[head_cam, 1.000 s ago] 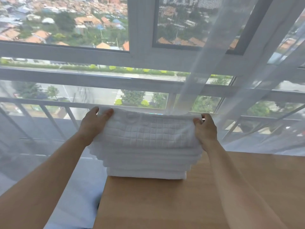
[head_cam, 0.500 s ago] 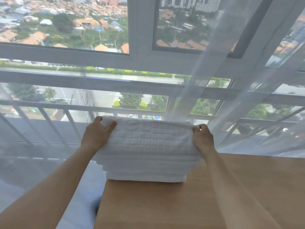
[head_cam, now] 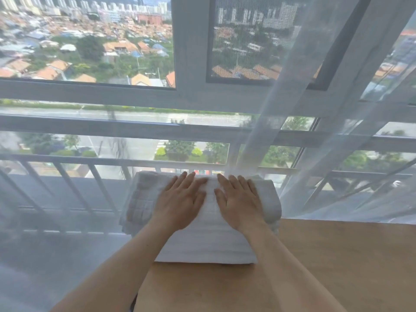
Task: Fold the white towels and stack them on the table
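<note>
A stack of folded white towels (head_cam: 209,244) sits at the far left corner of the wooden table (head_cam: 337,266). The top towel has a waffle-check pattern and overhangs the table's left edge a little. My left hand (head_cam: 180,201) lies flat, palm down, on the middle of the top towel with fingers spread. My right hand (head_cam: 239,200) lies flat beside it, also palm down with fingers apart. Neither hand grips the cloth. The towels' far edge is partly hidden by my fingers.
A sheer white curtain (head_cam: 315,131) hangs right behind the stack and brushes the table's far edge at the right. Behind it stand a large window (head_cam: 191,97) and a white railing (head_cam: 67,181). The table's left edge drops off beside the stack.
Both hands let go of the top towel's side edges and moved inward onto its middle, flat on the cloth. The camera tilted up slightly.
</note>
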### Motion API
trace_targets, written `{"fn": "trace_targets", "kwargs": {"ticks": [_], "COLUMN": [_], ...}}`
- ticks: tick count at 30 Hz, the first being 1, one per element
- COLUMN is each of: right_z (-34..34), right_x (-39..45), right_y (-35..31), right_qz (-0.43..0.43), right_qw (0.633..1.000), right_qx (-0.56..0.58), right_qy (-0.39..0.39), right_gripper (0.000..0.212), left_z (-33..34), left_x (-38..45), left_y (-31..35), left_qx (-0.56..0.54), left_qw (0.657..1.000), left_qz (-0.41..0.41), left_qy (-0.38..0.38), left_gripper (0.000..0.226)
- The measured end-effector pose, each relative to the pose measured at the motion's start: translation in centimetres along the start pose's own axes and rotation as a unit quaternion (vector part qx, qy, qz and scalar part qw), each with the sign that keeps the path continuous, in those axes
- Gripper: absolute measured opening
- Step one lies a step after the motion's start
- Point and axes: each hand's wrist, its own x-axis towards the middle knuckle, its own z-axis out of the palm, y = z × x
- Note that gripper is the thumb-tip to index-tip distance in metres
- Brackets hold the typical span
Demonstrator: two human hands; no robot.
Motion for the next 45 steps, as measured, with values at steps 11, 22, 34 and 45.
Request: {"fn": "trace_targets", "kwargs": {"ticks": [11, 22, 34, 45], "right_z": [-1.9, 0.6, -0.8, -3.0], "right_x": [1.1, 0.9, 0.1, -1.6], "right_y": [3.3, 3.1, 4.8, -0.8], "right_qz": [0.116, 0.029, 0.125, 0.107], "right_qw": [0.991, 0.999, 0.992, 0.993], "right_qx": [-0.062, -0.039, 0.014, -0.051], "right_qy": [-0.007, 0.008, -0.012, -0.018], "right_gripper": [0.058, 0.074, 0.057, 0.056], "left_z": [-1.8, -1.8, -1.7, -3.5], "left_x": [0.8, -0.6, -1.7, -2.7], "left_y": [-3.4, -6.3, -8.7, -7.6], "left_qx": [0.046, 0.089, -0.008, 0.088], "left_qw": [0.99, 0.994, 0.989, 0.994], "left_qz": [-0.125, -0.052, -0.136, -0.055], "left_qy": [-0.053, -0.045, -0.058, -0.04], "left_gripper": [0.063, 0.067, 0.068, 0.067]}}
